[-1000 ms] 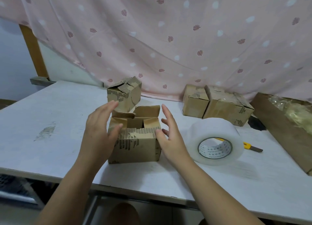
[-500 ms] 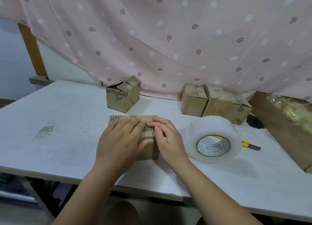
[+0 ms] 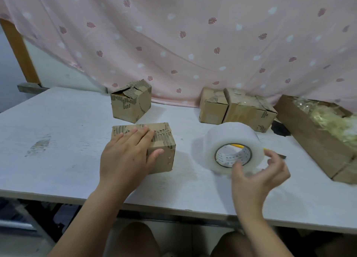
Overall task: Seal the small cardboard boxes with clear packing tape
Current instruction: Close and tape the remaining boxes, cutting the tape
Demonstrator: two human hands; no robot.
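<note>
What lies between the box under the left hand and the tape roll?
Nothing: in the head view, only bare table separates the box and the tape roll.

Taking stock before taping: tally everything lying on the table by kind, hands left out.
Small cardboard boxes: 4
Long open cardboard box: 1
Roll of clear tape: 1
Yellow utility knife, partly behind the roll: 1
Black item, too unclear to name: 1
Total: 8
</note>
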